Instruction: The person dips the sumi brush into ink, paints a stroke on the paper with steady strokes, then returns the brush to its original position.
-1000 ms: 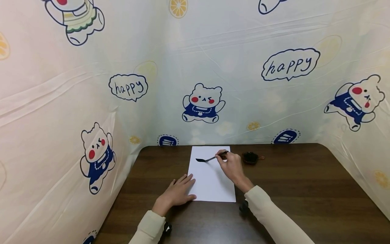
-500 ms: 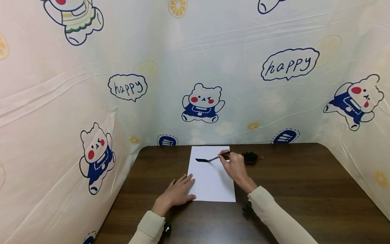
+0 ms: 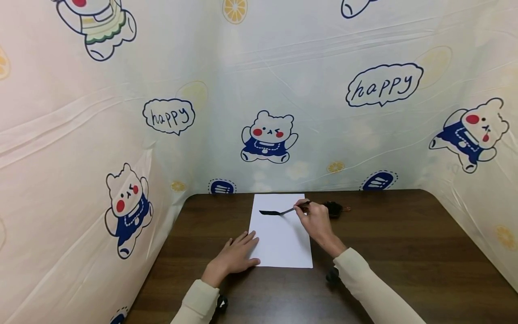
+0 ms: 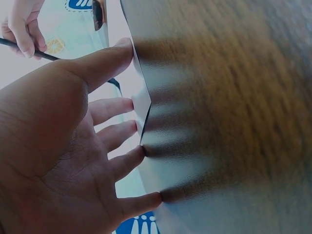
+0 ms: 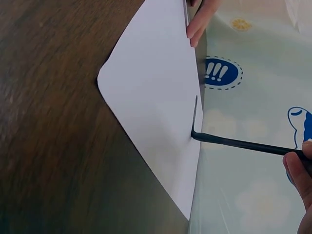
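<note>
Right hand (image 3: 317, 221) around brush handle (image 5: 243, 143), tip (image 5: 194, 134) leftward on white paper (image 3: 279, 243).

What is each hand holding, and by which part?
Right hand: the brush, pinched by its handle. Left hand: nothing; it rests spread at the left edge of the paper.

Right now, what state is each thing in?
Paper: on the table, marked once.
Black stroke: unbroken, ends at the brush tip.
Brush: tilted, tip touching the paper.
Left hand: spread on the paper's left edge.
Right hand: pinching the brush.
Dark object: on the table; details unclear.
Patterned cloth: creased.
</note>
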Motion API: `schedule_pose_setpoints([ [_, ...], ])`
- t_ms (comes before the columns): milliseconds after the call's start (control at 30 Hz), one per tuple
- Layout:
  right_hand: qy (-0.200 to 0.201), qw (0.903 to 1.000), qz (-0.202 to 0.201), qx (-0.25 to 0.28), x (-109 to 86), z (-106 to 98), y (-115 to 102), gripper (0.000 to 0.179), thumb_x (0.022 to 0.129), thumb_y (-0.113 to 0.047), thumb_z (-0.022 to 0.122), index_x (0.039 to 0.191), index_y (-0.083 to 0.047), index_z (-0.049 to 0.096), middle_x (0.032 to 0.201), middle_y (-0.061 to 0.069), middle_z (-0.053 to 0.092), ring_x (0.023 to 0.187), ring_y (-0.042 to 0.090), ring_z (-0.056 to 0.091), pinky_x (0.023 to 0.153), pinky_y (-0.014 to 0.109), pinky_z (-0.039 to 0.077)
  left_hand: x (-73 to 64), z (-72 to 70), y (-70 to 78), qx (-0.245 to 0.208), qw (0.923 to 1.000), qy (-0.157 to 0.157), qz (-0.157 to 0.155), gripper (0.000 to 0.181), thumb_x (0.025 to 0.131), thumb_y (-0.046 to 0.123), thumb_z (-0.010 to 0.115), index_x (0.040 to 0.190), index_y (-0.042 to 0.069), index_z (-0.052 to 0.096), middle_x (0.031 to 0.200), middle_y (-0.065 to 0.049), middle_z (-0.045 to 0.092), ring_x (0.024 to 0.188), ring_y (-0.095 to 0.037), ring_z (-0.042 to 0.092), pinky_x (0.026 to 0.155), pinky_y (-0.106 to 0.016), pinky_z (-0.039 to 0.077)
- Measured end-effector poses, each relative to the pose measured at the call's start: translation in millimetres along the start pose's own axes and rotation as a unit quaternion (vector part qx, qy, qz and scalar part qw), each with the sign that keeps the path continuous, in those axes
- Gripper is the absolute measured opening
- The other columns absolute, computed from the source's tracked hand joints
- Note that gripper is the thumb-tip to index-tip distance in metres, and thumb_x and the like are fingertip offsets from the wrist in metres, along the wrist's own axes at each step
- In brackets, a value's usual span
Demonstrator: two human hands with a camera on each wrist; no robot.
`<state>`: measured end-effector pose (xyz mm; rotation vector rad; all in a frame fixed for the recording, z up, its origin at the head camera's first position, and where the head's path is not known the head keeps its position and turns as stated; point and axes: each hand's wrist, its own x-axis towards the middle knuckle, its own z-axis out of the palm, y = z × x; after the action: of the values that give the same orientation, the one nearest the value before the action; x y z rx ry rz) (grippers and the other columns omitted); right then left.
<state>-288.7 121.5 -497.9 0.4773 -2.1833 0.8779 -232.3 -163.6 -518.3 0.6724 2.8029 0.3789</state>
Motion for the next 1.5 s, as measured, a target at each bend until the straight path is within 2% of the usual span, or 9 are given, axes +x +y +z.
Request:
schedule_pose_setpoints([
  [1167, 0.014, 0.9998, -0.004, -0.012, -6.0, -28, 16, 0.005, 0.084, -0.012, 0.077, 0.087, -0.010, 0.073, 0.079, 0.002, 0.075, 0.070, 0.016, 0.071, 0.063, 0.036, 0.055, -0.3, -0.2, -0.8, -0.005, 1.0000, 0.004, 0.005, 0.072, 0.091, 0.049, 0.063, 0.152, 0.018, 0.038, 0.163, -0.005, 0.026, 0.152, -0.033, 0.019, 0.113, -0.071, 0.017],
  [1500, 0.014, 0.9998, 0.001, -0.011, -8.5, -36, 21, 0.005, 0.085, -0.014, 0.076, 0.088, -0.012, 0.073, 0.078, 0.001, 0.074, 0.065, 0.012, 0.070, 0.057, 0.031, 0.055, -0.3, -1.1, -0.8, -0.003, 1.0000, 0.003, 0.005, 0.070, 0.093, 0.048, 0.062, 0.151, 0.017, 0.039, 0.163, -0.005, 0.026, 0.152, -0.033, 0.019, 0.112, -0.071, 0.018],
])
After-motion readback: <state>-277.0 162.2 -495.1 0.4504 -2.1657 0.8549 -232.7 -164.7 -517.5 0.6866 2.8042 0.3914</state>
